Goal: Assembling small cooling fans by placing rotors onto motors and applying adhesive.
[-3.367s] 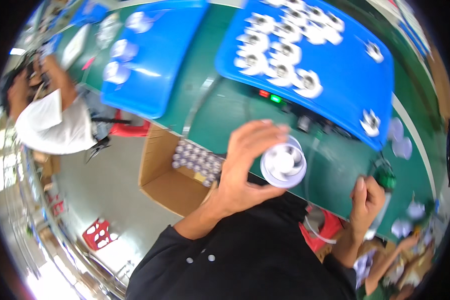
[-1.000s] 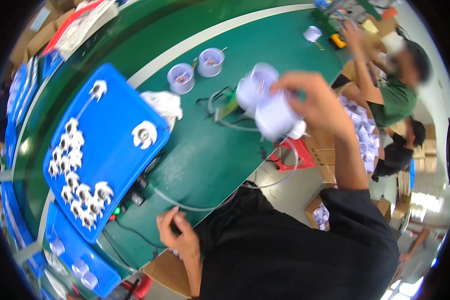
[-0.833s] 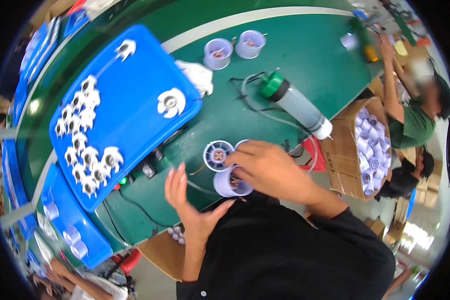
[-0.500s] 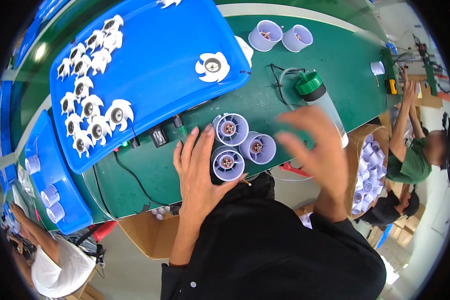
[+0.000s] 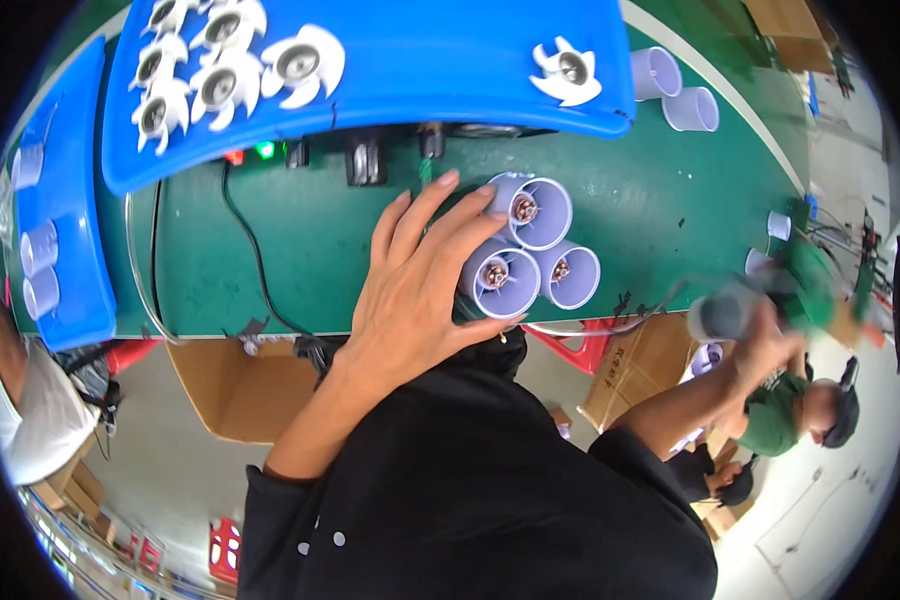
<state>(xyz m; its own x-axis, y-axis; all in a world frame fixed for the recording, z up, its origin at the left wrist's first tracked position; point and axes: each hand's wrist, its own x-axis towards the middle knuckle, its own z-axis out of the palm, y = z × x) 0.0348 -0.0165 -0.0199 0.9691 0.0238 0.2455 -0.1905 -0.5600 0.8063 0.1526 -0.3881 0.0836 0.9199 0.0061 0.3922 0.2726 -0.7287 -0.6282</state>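
Note:
Three lilac round fan housings with copper motor coils inside stand close together at the table's front: a far one (image 5: 555, 212), a near-left one (image 5: 511, 293) and a right one (image 5: 582, 274). My left hand (image 5: 415, 275) curves round their left side, with its thumb at the front of the near-left housing and its index finger behind, holding it between them. The other fingers stretch forward beside the far housing. Off to the right, my right hand (image 5: 765, 345) is closed on a bottle (image 5: 725, 316) with a green cap, tilted and smeared by motion.
A blue tray (image 5: 420, 60) bears several white fan impellers (image 5: 300, 65). Two lilac housings (image 5: 692, 109) lie at the far right of the green table (image 5: 300, 230). Black knobs (image 5: 366, 162) and cables stand below the tray. Cardboard boxes (image 5: 635, 365) and co-workers are nearby.
My right hand has taken the green-capped bottle off the table and carried it right. My left hand stays at the housings. The view has shifted, bringing the tray higher in the picture.

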